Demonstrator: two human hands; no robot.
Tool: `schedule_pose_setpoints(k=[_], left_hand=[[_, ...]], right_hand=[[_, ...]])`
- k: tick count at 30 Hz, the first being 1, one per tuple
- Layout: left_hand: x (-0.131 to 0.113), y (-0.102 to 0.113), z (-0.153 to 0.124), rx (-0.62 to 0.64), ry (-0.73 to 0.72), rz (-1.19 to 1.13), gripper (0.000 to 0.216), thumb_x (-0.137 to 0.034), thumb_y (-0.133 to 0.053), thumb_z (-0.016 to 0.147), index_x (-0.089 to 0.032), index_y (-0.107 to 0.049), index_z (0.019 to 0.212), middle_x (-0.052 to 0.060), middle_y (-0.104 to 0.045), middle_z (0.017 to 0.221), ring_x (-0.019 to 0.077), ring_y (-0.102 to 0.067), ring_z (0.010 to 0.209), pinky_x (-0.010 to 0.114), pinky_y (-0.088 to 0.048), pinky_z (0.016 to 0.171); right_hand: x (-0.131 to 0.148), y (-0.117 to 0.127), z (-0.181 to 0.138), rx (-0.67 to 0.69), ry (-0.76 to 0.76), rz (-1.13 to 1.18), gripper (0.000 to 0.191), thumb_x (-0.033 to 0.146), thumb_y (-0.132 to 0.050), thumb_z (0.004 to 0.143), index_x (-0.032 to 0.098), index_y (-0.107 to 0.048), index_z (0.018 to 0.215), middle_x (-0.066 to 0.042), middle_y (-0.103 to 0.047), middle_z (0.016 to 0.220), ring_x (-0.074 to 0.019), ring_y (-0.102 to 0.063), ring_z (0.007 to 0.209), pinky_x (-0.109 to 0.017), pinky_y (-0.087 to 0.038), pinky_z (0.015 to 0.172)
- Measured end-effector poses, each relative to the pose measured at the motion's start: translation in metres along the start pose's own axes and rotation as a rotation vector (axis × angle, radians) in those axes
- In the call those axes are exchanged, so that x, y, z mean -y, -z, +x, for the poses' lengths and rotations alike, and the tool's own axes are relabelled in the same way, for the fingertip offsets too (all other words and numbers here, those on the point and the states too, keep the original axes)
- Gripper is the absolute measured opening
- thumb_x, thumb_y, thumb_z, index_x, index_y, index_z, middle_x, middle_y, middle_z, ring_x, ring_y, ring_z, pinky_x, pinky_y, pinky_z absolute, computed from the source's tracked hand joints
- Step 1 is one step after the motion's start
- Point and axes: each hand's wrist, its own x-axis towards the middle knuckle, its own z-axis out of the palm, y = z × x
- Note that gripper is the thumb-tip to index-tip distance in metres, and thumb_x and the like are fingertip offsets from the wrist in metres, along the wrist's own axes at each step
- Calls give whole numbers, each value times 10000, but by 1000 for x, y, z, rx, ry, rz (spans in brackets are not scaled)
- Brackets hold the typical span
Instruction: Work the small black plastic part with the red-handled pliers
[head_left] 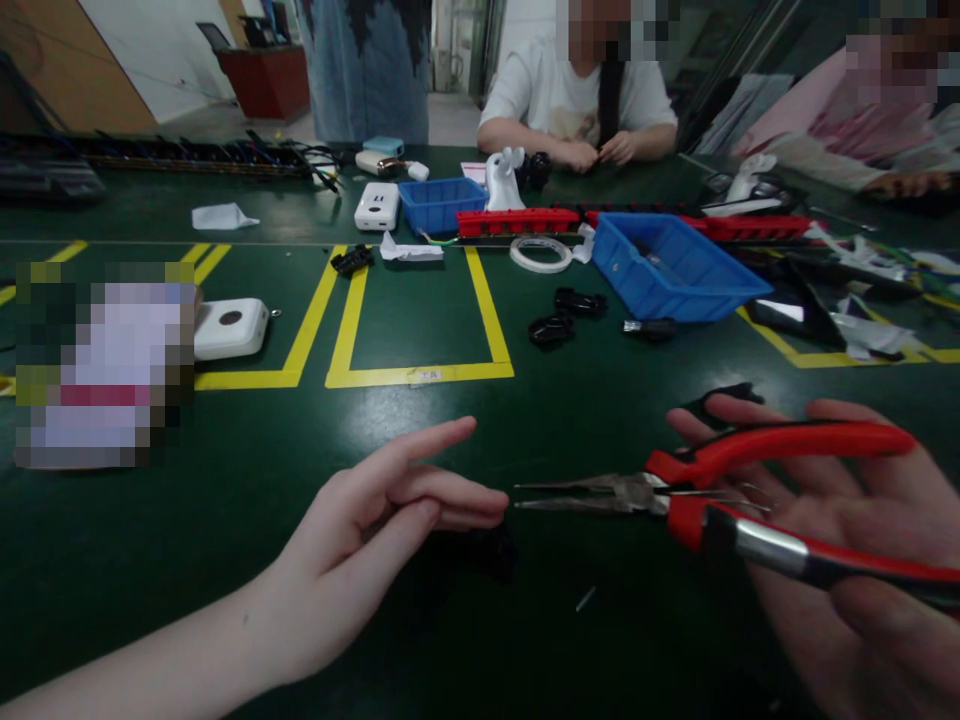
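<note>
My right hand (847, 500) is turned palm up, with red-handled needle-nose pliers (637, 492) lying across it. The thumb rests by the lower handle, and the jaws point left, slightly parted. My left hand (390, 520) hovers over the table with its fingers stretched out and the index finger raised. Its fingertips come close to the plier tips; whether they touch, I cannot tell. A dark object (491, 550) sits just under these fingers, mostly hidden. A small thin clear piece (586, 599) lies below the pliers. Behind my right fingers is another black item (735, 392).
Ahead are two blue bins (675, 275) (442, 205), a tape roll (540, 254), several black parts (580, 301) and a red strip (517, 222). On the left, a blurred-out flat item (105, 380) stands beside a white device (231, 328). People are across the table.
</note>
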Motion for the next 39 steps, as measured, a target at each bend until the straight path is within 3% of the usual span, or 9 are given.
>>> schedule_pose_setpoints(k=[4, 6, 13, 19, 24, 29, 34, 39], left_hand=[[0, 2, 4, -106, 79, -242, 410, -37, -468, 897, -188, -599, 1254, 29, -755, 772, 166, -750, 693, 248, -618, 676], [0, 4, 6, -125, 124, -297, 398, -20, -481, 851, -178, -619, 1189, 1, -728, 682, 140, -718, 559, 201, -585, 566], [3, 2, 6, -15, 140, -350, 435, -11, -467, 841, -203, -634, 1195, 25, -775, 780, 126, -724, 543, 167, -567, 547], [1, -4, 5, -69, 71, -246, 481, 28, -476, 813, -234, -691, 1154, 1, -782, 768, 97, -693, 489, 143, -567, 501], [-1, -9, -1, -106, -78, -50, 550, 33, -485, 831, -262, -655, 1263, 29, -791, 953, 110, -709, 565, 141, -579, 471], [4, -11, -4, -27, -156, 96, 635, 20, -447, 873, -306, -520, 1413, 37, -725, 1183, 200, -761, 834, 185, -620, 518], [8, -10, -5, 80, -182, 193, 702, 41, -428, 850, -300, -447, 1463, 32, -697, 1242, 258, -719, 1044, 189, -613, 509], [8, -10, -5, 104, -226, 212, 784, 81, -409, 822, -319, -380, 1495, 10, -687, 1262, 221, -723, 1035, 240, -649, 665]], right_hand=[[-3, -6, -3, -8, -42, 39, 675, 408, -877, 576, 316, -602, 1186, -123, -605, 1299, -375, -605, 1192, -500, -595, 886], [-5, -9, -7, 22, -43, 38, 669, 407, -871, 593, 335, -590, 1195, -113, -607, 1298, -366, -605, 1196, -489, -596, 884], [-7, -13, -16, 88, -60, 30, 695, 442, -855, 615, 351, -556, 1235, -119, -604, 1315, -366, -593, 1213, -466, -606, 865], [-7, -14, -21, 102, -51, 14, 736, 530, -841, 612, 364, -541, 1263, -74, -601, 1334, -345, -581, 1235, -420, -618, 850], [-5, -21, -24, 59, -93, 2, 685, 538, -816, 638, 366, -553, 1247, -70, -622, 1305, -349, -576, 1240, -444, -619, 849], [-8, -23, -25, 85, -134, 9, 672, 519, -803, 663, 342, -555, 1262, -104, -633, 1282, -367, -592, 1215, -475, -620, 827], [-8, -26, -28, 114, -162, 9, 678, 519, -818, 655, 358, -554, 1257, -94, -621, 1309, -356, -595, 1213, -459, -617, 831], [-8, -31, -25, 72, -136, 53, 606, 437, -850, 625, 350, -618, 1178, -84, -682, 1202, -351, -660, 1110, -425, -634, 779]])
